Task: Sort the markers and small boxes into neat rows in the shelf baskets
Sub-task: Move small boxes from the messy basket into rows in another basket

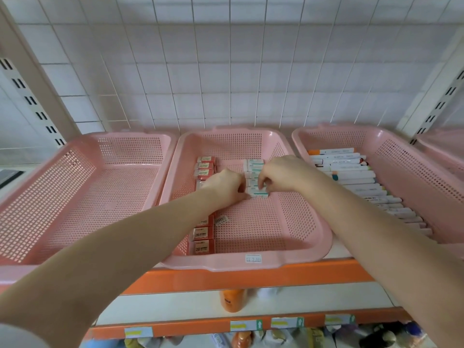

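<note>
While both hands reach into the middle basket (221, 263), the right hand (281, 175) pinches the nearest white box (259, 193) at its right end, thumb and fingers closed on it. Left hand (223, 187): fingers curled at the same box's left end; whether they clamp it, cannot tell. That box lies at the near end of a column of white boxes (253, 165) mid-basket. Red boxes (203, 233) run in a column along the basket's left wall, partly hidden by the left forearm. Right basket (414, 162): markers (351, 175) laid side by side in one row. Left basket (62, 177) stands just beside the middle one.
</note>
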Demonstrator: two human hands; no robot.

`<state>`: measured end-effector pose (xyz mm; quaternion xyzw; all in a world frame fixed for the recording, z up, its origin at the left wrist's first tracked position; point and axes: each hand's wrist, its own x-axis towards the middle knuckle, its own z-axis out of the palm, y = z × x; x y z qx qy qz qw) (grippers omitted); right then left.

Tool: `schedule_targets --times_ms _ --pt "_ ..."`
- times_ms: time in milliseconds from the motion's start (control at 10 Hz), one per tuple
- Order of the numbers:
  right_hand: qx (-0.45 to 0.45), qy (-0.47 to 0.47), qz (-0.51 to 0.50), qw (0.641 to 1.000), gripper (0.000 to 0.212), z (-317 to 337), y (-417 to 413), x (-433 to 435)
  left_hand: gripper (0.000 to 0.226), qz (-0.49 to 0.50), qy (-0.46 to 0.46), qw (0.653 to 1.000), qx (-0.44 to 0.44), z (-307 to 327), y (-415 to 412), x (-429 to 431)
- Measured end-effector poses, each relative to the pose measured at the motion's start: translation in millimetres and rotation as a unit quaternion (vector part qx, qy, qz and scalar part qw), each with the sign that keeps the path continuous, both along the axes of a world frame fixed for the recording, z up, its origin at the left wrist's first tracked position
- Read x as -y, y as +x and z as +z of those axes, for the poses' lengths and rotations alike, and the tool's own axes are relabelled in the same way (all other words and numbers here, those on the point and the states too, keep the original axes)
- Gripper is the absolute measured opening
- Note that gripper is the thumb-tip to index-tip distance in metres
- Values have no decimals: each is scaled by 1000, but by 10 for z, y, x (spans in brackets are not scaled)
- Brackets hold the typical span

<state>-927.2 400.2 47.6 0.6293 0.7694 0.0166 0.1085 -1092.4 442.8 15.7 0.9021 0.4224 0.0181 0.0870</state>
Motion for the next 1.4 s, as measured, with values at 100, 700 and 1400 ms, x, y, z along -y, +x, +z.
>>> schedule_targets --times_ms 100,700,1400 --pt "-2 12 -12 1000 25 -47 29 -11 24 2 -3 1000 5 6 -13 12" --pt "-151 135 -71 977 24 579 593 430 25 -1 18 983 182 917 602 119" --pt "-63 -6 -407 911 37 293 3780 2871 28 -292 -44 938 182 568 4083 1678"
